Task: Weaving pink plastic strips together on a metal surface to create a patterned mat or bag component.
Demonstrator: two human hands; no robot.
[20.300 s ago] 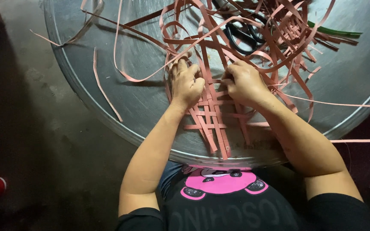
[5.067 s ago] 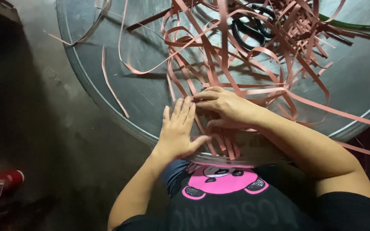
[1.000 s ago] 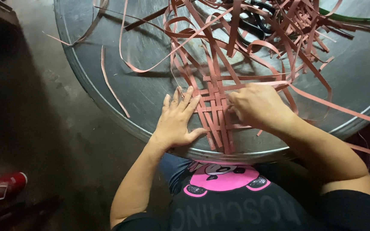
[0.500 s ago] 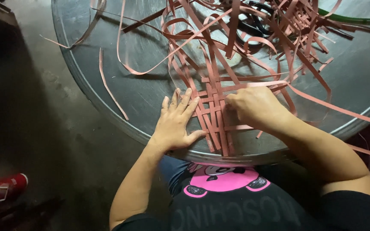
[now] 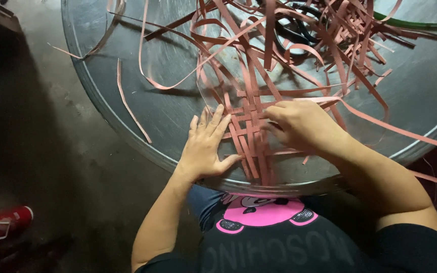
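I saw left hand (image 5: 206, 146) flat, fingers spread, pressing woven pink strips (image 5: 249, 136) on round metal table (image 5: 142, 111). Right hand (image 5: 302, 126) curled, pinching strip at weave edge.

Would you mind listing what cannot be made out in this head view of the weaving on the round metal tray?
- Right hand: fingertips curl under, so its grip on the pink strips is hidden.
- Black scissors: mostly covered by the strip tangle.
- Woven patch: near end blurs at the metal tray rim.
- Green strip: partly buried under pink ones.
- Red object: cut off by the left edge.
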